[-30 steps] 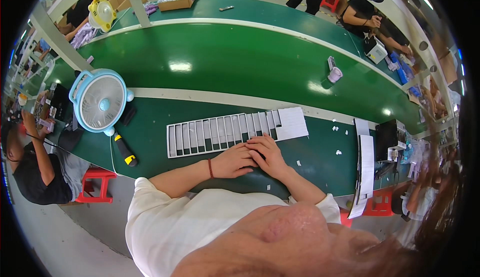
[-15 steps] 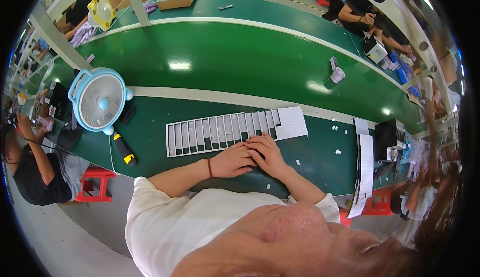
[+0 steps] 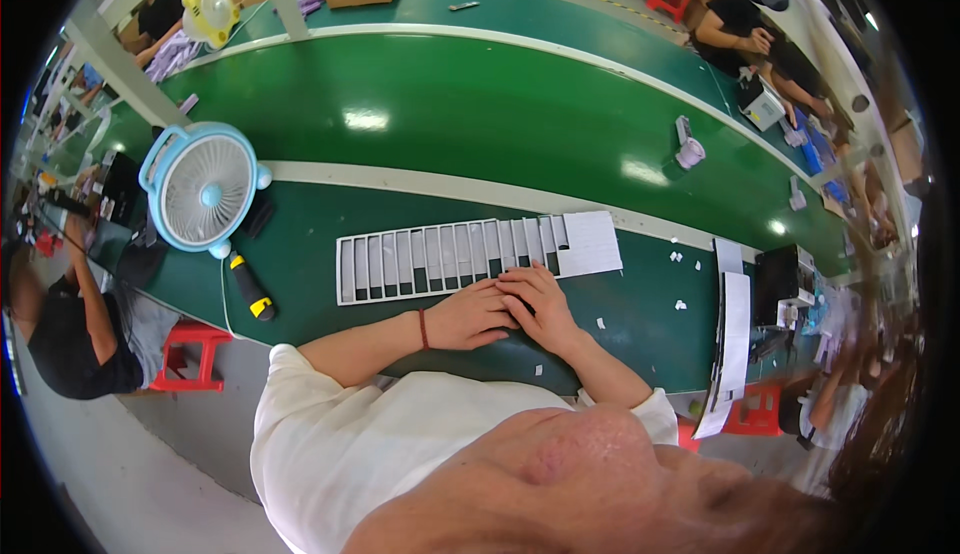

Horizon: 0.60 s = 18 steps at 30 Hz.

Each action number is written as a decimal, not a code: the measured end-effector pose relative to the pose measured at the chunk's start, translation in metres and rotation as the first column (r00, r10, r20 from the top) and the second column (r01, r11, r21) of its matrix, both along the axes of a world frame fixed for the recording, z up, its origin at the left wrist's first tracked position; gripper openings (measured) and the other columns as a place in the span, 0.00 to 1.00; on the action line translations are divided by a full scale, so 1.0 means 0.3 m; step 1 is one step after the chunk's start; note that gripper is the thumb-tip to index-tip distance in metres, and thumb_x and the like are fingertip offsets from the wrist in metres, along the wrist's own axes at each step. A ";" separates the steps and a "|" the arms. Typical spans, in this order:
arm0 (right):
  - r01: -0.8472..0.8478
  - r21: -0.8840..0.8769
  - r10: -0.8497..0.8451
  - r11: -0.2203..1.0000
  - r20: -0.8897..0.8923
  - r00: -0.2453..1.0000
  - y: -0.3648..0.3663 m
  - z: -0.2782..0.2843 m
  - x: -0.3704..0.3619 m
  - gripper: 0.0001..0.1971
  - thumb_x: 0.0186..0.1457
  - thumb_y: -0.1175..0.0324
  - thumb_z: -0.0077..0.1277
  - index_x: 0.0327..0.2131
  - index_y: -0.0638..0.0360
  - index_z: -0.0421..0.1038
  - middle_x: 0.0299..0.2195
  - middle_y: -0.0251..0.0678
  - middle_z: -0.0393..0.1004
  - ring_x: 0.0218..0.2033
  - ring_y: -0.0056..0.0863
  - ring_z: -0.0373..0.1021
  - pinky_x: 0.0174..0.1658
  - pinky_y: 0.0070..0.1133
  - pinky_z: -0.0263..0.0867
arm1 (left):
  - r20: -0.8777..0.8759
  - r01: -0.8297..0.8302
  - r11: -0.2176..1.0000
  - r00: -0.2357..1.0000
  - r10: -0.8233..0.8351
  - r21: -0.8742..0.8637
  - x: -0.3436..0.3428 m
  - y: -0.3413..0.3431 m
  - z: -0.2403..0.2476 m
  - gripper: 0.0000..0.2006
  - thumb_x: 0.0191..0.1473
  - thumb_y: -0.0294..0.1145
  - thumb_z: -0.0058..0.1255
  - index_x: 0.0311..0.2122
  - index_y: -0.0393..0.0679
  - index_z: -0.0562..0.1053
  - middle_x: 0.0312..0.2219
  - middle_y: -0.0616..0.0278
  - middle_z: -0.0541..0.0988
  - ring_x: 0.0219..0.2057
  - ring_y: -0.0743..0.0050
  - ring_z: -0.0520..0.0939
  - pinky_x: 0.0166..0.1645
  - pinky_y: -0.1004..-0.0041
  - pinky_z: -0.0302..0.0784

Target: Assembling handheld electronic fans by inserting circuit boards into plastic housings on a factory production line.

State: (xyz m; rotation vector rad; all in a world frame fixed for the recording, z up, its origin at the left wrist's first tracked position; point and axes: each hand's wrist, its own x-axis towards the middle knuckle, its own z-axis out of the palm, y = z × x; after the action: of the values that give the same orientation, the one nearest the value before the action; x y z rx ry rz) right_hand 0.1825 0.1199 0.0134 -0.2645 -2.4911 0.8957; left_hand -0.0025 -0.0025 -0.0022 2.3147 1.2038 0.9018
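My left hand, with a red cord round the wrist, lies on the dark green table with its fingers stretched out and thumb apart. Its fingertips meet my right hand, whose fingers are loosely spread and partly overlap them. Neither hand shows anything in its grasp. Just beyond the fingers is a long white slotted frame with a row of narrow openings; some show grey, others the dark table. The right fingertips reach its near edge. A white printed sheet lies at the frame's right end.
A blue fan stands left, beside a black-and-yellow handled tool. White card strips overhang the table edge at right, near a black device. Paper scraps are scattered. A pale purple part sits on the green belt.
The view has shifted slightly; my hands keep nearly the same pose by the frame. Another pale purple part now shows on the belt at far right. Co-workers' arms have moved.
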 end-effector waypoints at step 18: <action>-0.002 0.006 0.002 1.000 0.027 1.000 -0.004 0.022 -0.005 0.11 0.61 0.72 0.53 0.47 0.60 0.78 0.49 0.41 0.77 0.55 0.42 0.71 0.68 0.45 0.54 | -0.011 0.019 1.000 1.000 -0.019 0.001 0.003 0.002 -0.036 0.14 0.57 0.34 0.59 0.48 0.46 0.77 0.51 0.57 0.75 0.59 0.53 0.70 0.68 0.52 0.59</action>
State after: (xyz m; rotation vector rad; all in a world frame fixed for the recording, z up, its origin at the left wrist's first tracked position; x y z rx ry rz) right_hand 0.1809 0.1186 0.0198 -0.2738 -2.5185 0.8911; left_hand -0.0018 -0.0020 -0.0131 2.3310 1.1840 0.8839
